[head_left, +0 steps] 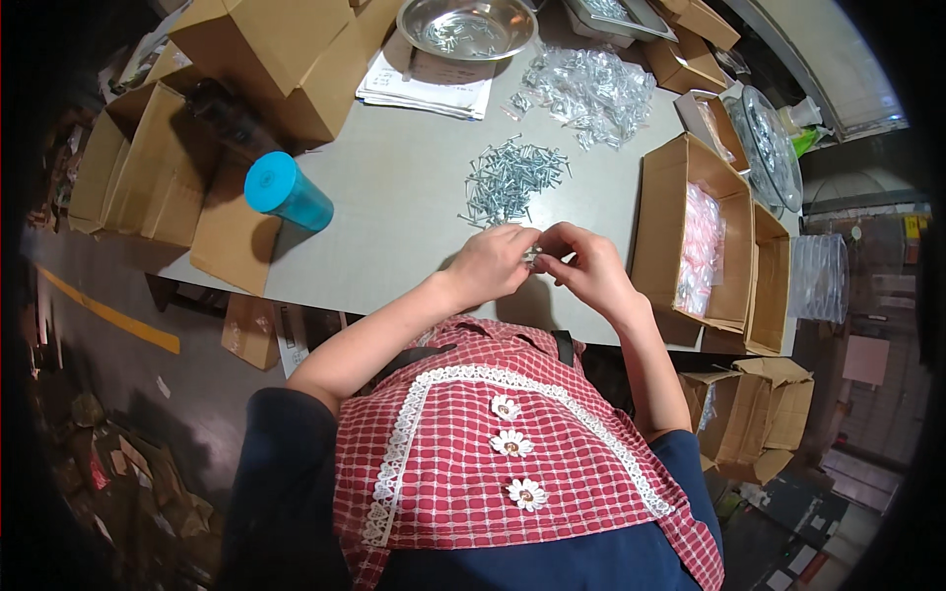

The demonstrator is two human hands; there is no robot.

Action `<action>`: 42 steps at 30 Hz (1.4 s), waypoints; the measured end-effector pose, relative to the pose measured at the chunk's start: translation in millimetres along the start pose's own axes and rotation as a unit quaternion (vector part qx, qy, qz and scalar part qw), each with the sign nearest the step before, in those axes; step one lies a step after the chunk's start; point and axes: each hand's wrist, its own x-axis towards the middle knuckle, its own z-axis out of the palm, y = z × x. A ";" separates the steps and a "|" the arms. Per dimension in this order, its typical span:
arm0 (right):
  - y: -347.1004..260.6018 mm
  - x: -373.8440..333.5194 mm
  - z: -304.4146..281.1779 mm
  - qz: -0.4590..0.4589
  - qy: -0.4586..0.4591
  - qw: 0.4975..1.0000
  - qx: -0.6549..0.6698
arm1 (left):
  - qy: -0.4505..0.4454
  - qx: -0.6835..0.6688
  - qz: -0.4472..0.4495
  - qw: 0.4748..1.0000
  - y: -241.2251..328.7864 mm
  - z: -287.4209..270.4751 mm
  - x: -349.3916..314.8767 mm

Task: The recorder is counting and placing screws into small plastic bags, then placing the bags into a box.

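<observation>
Close to the table's front edge, my left hand (493,264) and my right hand (589,267) meet with fingers bent inward. Small shiny metal screws (532,256) show between the fingertips; most of them are hidden by the fingers. My left hand is closed around them, and the right thumb and fingers pinch at the same spot. Just beyond my hands lies a loose pile of silver screws (512,179) on the grey table (394,207). Farther back sits a heap of clear bags (591,94) with metal pieces inside.
A blue-lidded cup (288,192) stands at left beside open cardboard boxes (148,163). At the back, a steel bowl (467,28) of screws rests on papers (426,81). On the right, a cardboard box (670,187) holds pink-and-clear packets (700,246).
</observation>
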 end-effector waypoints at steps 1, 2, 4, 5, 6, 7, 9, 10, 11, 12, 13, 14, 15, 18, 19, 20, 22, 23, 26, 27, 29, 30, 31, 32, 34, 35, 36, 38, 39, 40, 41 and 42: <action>1.2 0.6 0.1 0.000 0.000 1.000 0.000 | 0.000 0.000 0.000 1.000 0.2 -0.2 -0.6; 4.0 2.0 0.5 -0.006 0.025 0.999 0.044 | 0.001 -0.032 -0.035 0.999 0.5 -0.5 -1.6; 17.7 5.4 5.2 -0.026 0.122 0.988 0.095 | 0.000 -0.066 -0.068 0.996 0.8 -1.4 -3.1; 22.6 6.8 3.8 0.010 0.138 0.983 0.117 | 0.001 -0.092 -0.100 0.991 -0.3 -2.4 -4.9; 26.2 9.5 3.1 0.039 0.139 0.977 0.159 | 0.001 -0.118 -0.132 0.984 -1.5 -3.1 -6.7; 32.4 13.1 3.6 0.068 0.141 0.967 0.202 | 0.000 -0.118 -0.132 0.984 -3.1 -3.3 -8.7; 54.6 23.0 8.1 0.045 0.157 0.983 0.086 | 0.012 -0.234 -0.182 0.955 -7.9 -1.7 -13.0; 60.9 26.1 10.6 0.020 0.169 0.985 -0.032 | 0.025 -0.225 -0.199 0.954 -8.8 -1.0 -15.4; 66.0 26.0 13.6 0.020 0.171 0.985 -0.031 | 0.023 -0.225 -0.199 0.954 -10.3 -1.0 -17.7; 65.7 26.3 17.8 -0.010 0.181 0.970 -0.160 | 0.034 -0.217 -0.198 0.955 -11.0 -2.5 -20.0; 65.1 26.9 21.5 -0.040 0.188 0.939 -0.286 | 0.045 -0.209 -0.198 0.957 -11.8 -3.5 -21.4; 64.0 28.3 25.3 -0.049 0.162 0.932 -0.321 | 0.045 -0.208 -0.198 0.957 -13.0 -3.7 -21.8; 68.1 28.7 29.1 -0.050 0.162 0.932 -0.320 | 0.050 -0.199 -0.197 0.959 -13.8 -3.9 -23.2; 77.6 29.6 38.8 -0.069 0.104 0.910 -0.394 | 0.062 -0.166 -0.184 0.967 -16.5 -4.1 -27.7; 74.8 27.5 38.6 -0.072 0.085 0.917 -0.383 | 0.069 -0.142 -0.172 0.972 -17.3 -4.7 -28.7; 71.3 25.2 38.2 -0.075 0.066 0.923 -0.371 | 0.070 -0.141 -0.174 0.972 -18.3 -6.0 -30.3; 55.7 17.8 36.4 -0.162 0.048 0.927 -0.334 | 0.071 -0.116 -0.174 0.975 -11.1 -13.5 -32.3; 48.4 13.0 37.7 -0.245 0.033 0.923 -0.294 | 0.072 -0.115 -0.178 0.975 -10.8 -14.6 -34.4; 42.5 6.3 55.4 -0.313 -0.004 0.886 -0.341 | 0.099 -0.104 -0.180 0.973 -19.2 -17.8 -36.9; 42.5 4.4 62.1 -0.338 -0.024 0.859 -0.383 | 0.098 -0.103 -0.181 0.973 -18.8 -19.1 -37.2; 40.4 4.2 74.4 -0.310 -0.007 0.860 -0.406 | 0.100 -0.097 -0.186 0.973 -17.6 -23.1 -38.2; 39.0 5.6 77.0 -0.270 -0.007 0.860 -0.433 | 0.100 -0.096 -0.186 0.973 -16.5 -24.9 -38.6; 38.5 6.5 78.2 -0.229 -0.007 0.858 -0.459 | 0.101 -0.096 -0.182 0.973 -15.0 -26.7 -39.2; 41.1 8.1 78.9 -0.231 -0.007 0.858 -0.458 | 0.102 -0.097 -0.178 0.974 -13.4 -28.1 -39.7; 47.0 14.1 77.8 -0.240 0.008 0.874 -0.423 | 0.102 -0.092 -0.176 0.975 -10.2 -31.8 -39.8; 49.4 14.7 74.7 -0.241 0.007 0.873 -0.423 | 0.101 -0.089 -0.175 0.975 -9.5 -32.9 -40.2; 49.6 15.3 69.8 -0.217 0.025 0.908 -0.357 | 0.104 -0.087 -0.176 0.975 -11.2 -32.7 -41.7; 47.4 18.9 62.4 -0.179 0.059 0.946 -0.265 | 0.120 -0.089 -0.183 0.972 -16.5 -31.4 -44.4; 44.9 21.8 62.2 -0.179 0.059 0.946 -0.264 | 0.120 -0.088 -0.184 0.972 -16.5 -32.7 -43.7; 42.1 25.3 63.5 -0.189 0.074 0.940 -0.274 | 0.123 -0.097 -0.196 0.968 -15.9 -34.4 -42.3; 39.7 27.8 66.2 -0.199 0.091 0.934 -0.283 | 0.125 -0.106 -0.207 0.964 -15.3 -35.2 -41.8; 40.3 31.3 73.4 -0.199 0.092 0.934 -0.282 | 0.124 -0.106 -0.206 0.965 -16.5 -35.1 -41.6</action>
